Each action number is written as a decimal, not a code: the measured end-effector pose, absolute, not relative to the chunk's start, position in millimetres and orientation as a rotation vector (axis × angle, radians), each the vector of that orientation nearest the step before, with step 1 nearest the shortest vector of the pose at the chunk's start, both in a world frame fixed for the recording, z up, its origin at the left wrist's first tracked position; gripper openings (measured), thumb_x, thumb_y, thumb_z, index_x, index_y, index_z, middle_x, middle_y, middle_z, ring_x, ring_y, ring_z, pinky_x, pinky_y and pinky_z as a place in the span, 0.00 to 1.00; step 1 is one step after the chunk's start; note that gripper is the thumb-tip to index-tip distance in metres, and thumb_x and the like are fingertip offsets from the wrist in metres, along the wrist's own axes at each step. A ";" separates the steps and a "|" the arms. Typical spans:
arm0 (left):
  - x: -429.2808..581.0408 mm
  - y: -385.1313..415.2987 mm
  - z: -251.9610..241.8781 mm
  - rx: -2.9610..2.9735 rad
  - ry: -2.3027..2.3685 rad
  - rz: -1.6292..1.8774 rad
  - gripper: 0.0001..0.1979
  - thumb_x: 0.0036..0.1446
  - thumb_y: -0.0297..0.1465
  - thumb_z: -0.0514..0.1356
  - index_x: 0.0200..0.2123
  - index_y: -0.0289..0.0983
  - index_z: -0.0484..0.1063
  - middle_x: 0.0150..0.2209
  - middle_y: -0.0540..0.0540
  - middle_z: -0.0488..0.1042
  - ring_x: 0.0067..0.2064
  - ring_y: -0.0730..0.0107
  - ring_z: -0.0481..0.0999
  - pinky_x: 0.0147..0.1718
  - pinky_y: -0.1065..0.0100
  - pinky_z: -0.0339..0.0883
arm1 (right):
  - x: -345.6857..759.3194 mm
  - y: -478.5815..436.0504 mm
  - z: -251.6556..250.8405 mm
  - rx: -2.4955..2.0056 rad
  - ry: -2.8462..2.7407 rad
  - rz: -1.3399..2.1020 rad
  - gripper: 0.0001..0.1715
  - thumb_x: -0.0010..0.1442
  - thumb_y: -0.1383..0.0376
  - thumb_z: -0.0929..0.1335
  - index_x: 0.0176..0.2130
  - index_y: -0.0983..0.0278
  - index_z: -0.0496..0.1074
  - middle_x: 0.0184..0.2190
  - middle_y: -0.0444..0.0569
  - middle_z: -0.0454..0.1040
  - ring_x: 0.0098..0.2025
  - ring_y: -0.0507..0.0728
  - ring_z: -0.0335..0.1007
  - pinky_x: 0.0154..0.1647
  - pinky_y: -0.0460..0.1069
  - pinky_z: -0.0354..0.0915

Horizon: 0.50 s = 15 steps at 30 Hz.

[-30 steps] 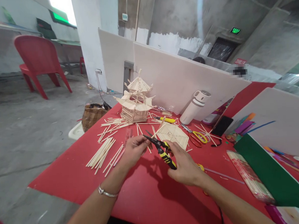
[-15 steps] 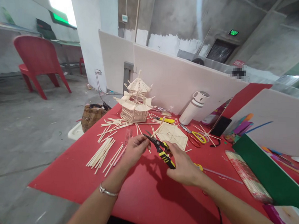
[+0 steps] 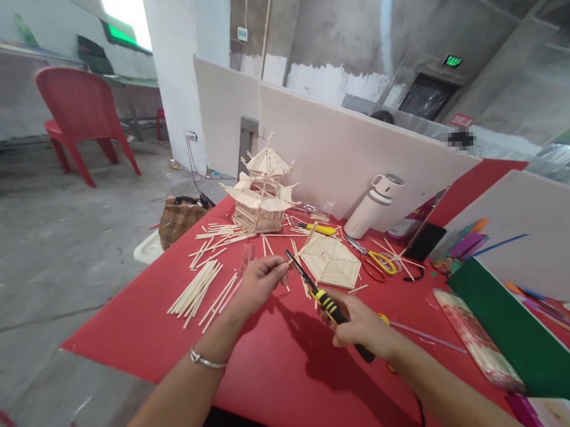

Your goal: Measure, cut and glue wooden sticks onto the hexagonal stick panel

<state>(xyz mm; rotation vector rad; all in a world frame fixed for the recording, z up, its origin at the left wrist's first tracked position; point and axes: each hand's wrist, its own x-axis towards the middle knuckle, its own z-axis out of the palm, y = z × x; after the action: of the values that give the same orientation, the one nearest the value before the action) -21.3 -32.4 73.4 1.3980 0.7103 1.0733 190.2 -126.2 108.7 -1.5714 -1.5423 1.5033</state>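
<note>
My left hand (image 3: 265,279) pinches a thin wooden stick (image 3: 304,245), which points up and to the right from the fingertips. My right hand (image 3: 362,319) is wrapped around black-and-yellow snips (image 3: 332,305). Their dark blades, seen nearly edge-on, are at the stick close to my left fingertips; whether they touch it I cannot tell. Just beyond the blades lies a flat hexagonal panel of sticks (image 3: 333,262). Behind it on the red table (image 3: 255,368) stands a tiered pavilion model (image 3: 264,198) made of sticks.
Loose sticks (image 3: 198,288) and a pink ruler (image 3: 246,257) lie left of my hands. Toward the back are a yellow cutter (image 3: 321,229), scissors (image 3: 380,261) and a white bottle (image 3: 374,205). At right are a packet of sticks (image 3: 477,340) and a green box (image 3: 496,330).
The snips have turned edge-on, and their blades, spread apart before, look closer together. My right hand has shifted slightly down and right. The left hand still pinches the stick.
</note>
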 end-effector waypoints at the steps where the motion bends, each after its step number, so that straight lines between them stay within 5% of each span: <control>1: -21.7 -32.5 73.2 1.401 0.710 1.067 0.19 0.59 0.42 0.61 0.23 0.35 0.71 0.19 0.52 0.63 0.22 0.77 0.54 0.22 0.71 0.47 | 191.5 -125.8 106.7 -1.576 -1.522 1.528 0.23 0.33 0.70 0.66 0.35 0.61 0.65 0.27 0.39 0.62 0.28 0.50 0.54 0.25 0.44 0.53; 7: -20.1 -32.2 70.3 1.346 0.685 1.056 0.21 0.58 0.44 0.62 0.21 0.35 0.70 0.17 0.55 0.57 0.20 0.79 0.51 0.21 0.71 0.45 | 191.1 -128.4 110.1 -1.537 -1.485 1.569 0.24 0.35 0.71 0.67 0.37 0.62 0.66 0.29 0.39 0.63 0.27 0.49 0.55 0.26 0.44 0.53; 10: -18.5 -30.8 66.8 1.271 0.639 1.052 0.20 0.57 0.45 0.63 0.24 0.34 0.70 0.18 0.53 0.62 0.20 0.80 0.51 0.21 0.71 0.43 | 184.9 -131.2 116.4 -1.634 -1.665 1.369 0.33 0.40 0.71 0.66 0.48 0.60 0.67 0.30 0.39 0.65 0.29 0.51 0.59 0.30 0.46 0.59; 13: -17.6 -28.7 62.8 1.210 0.603 1.031 0.20 0.56 0.46 0.64 0.26 0.34 0.71 0.19 0.52 0.66 0.19 0.81 0.52 0.20 0.71 0.42 | 180.7 -131.9 118.3 -1.760 -1.877 0.944 0.46 0.43 0.70 0.66 0.62 0.58 0.59 0.45 0.47 0.70 0.44 0.59 0.67 0.47 0.53 0.64; 15: -17.1 -27.4 60.6 1.198 0.583 1.030 0.20 0.55 0.46 0.64 0.27 0.34 0.72 0.19 0.52 0.66 0.19 0.80 0.54 0.20 0.72 0.43 | 181.1 -130.9 116.6 -1.797 -1.984 0.695 0.50 0.43 0.69 0.67 0.65 0.59 0.56 0.55 0.52 0.66 0.55 0.64 0.63 0.57 0.58 0.60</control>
<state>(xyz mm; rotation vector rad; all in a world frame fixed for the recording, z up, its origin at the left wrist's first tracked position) -17.1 -27.4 60.6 1.1982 0.5831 1.0296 181.1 -130.9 116.6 -1.7971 -1.9842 0.6950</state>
